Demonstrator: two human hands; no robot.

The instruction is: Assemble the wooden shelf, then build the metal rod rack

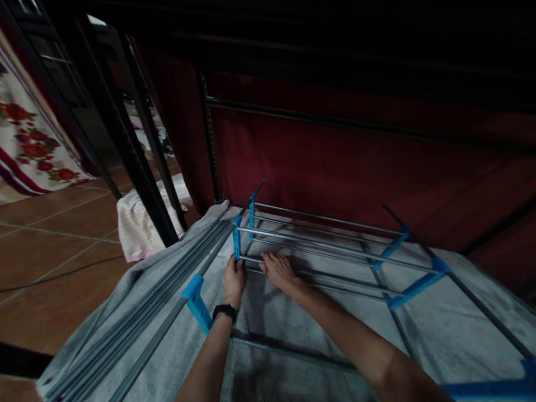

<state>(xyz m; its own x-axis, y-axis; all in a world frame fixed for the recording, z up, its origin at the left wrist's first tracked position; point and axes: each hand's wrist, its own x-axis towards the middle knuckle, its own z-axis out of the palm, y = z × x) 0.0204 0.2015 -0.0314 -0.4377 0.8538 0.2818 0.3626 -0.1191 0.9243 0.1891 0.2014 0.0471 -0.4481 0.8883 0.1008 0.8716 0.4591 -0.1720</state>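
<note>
A frame of grey metal tubes (pixel 326 244) with blue plastic brackets lies on a grey blanket (pixel 268 301). My left hand (pixel 233 277), below a black wristband, has its fingers closed at the lower end of a blue bracket (pixel 237 243), where a thin tube meets it. Just to the right, my right hand (pixel 278 269) is bent over the same thin tube, its fingers closed around it. Nearer to me on the left, another blue bracket (pixel 196 301) joins a long side tube. More blue brackets (pixel 414 289) hold the tubes' right ends.
Several loose grey tubes (pixel 154 301) lie bundled along the blanket's left side. Black metal posts (pixel 121 134) stand at the left, with a striped cloth (pixel 142 223) by them on the tiled floor (pixel 62 240). A dark red cloth (pixel 335 167) hangs behind the frame.
</note>
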